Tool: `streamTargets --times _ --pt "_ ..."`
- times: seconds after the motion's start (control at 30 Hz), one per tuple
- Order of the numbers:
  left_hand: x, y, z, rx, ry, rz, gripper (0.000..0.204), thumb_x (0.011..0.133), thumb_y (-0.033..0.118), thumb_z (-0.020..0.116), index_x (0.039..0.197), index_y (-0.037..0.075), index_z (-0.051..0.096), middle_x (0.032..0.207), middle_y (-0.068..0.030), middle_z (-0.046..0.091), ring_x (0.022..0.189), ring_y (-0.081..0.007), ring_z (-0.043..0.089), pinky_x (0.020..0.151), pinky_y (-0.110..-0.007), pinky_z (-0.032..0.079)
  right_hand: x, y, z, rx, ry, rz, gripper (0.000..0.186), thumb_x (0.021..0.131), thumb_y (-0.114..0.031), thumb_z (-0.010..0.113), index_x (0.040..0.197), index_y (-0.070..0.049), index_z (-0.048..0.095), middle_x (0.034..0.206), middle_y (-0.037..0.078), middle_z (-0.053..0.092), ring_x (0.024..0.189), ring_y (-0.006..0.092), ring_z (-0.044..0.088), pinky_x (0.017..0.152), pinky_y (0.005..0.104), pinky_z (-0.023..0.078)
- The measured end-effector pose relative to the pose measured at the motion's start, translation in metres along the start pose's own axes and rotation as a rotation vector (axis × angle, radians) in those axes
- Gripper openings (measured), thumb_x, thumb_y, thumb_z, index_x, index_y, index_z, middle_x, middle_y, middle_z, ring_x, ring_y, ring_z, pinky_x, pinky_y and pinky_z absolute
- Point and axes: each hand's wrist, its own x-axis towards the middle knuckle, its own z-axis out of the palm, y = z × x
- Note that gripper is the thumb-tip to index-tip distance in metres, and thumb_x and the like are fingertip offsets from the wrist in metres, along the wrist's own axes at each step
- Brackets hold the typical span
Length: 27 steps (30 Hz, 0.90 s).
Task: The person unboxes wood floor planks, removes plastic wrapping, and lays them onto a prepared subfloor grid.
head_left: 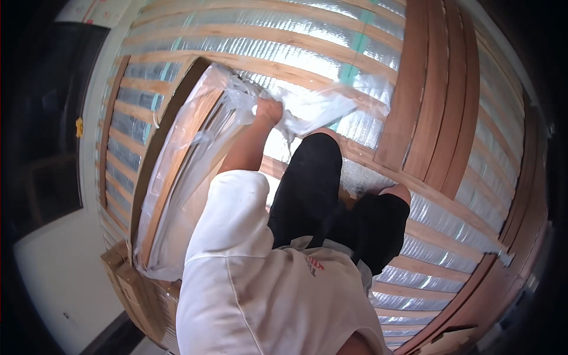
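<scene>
My left hand (270, 110) is closed on a bunch of clear plastic film (322, 109) at the far end of an opened long carton (171, 106). The film trails from my fist to the right, over the silvery floor sheeting, and also wraps the stack of wooden floorboards (177, 171) lying in the carton, to the left of my arm. Loose film is bunched against the carton's far corner. Only a bit of bare skin under the sleeve shows at the bottom edge on my right side; my right hand is out of sight.
Wooden battens (296, 38) run over shiny foil sheeting (432, 216) with green tape strips. Several reddish-brown boards (426, 94) lie side by side at the right. More cardboard cartons (133, 290) stand at the lower left, near a white wall (59, 284) and a dark doorway (47, 130).
</scene>
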Motion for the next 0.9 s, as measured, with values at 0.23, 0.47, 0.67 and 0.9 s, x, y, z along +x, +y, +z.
streamTargets --times 0.23,0.47,0.67,0.9 --pt "-0.116 -0.028 -0.044 -0.740 0.497 -0.172 0.025 0.076 0.009 0.063 0.101 0.005 0.058 0.089 -0.0197 0.064 0.085 -0.0380 0.063 0.075 -0.047 0.050 0.121 -0.024 -0.213 1.110 0.303 0.259 0.025 0.086 -0.018 0.064 0.080 0.005 0.058 0.072 0.011 0.057 0.066 0.0204 0.049 0.063 0.0367 0.043" --pt "-0.302 -0.089 -0.175 -1.009 0.930 -0.379 0.045 0.077 0.011 0.065 0.121 0.006 0.055 0.111 -0.0163 0.062 0.099 -0.0288 0.064 0.085 -0.036 0.051 0.257 -0.130 -0.443 1.178 0.747 -0.105 0.021 0.092 -0.018 0.060 0.091 0.002 0.060 0.082 0.005 0.058 0.076 0.0137 0.052 0.071 0.0290 0.044" --pt "-0.414 -0.031 -0.103 -2.333 0.544 -0.409 0.042 0.091 0.024 0.052 0.127 0.002 0.050 0.115 -0.0091 0.059 0.105 -0.0170 0.058 0.090 -0.034 0.049 0.186 -0.367 -0.572 1.669 0.544 -0.652 0.024 0.092 -0.011 0.056 0.112 0.003 0.059 0.098 0.005 0.061 0.091 0.0132 0.056 0.082 0.0272 0.045" --pt "-0.448 0.072 -0.115 -1.118 1.015 -0.430 0.066 0.063 0.006 0.081 0.122 0.010 0.051 0.111 -0.0162 0.053 0.094 -0.0311 0.061 0.078 -0.039 0.051 0.069 -0.444 -0.467 1.603 -0.847 -1.080 0.040 0.094 -0.014 0.056 0.129 0.000 0.040 0.110 0.010 0.060 0.098 0.0157 0.060 0.083 0.0283 0.049"
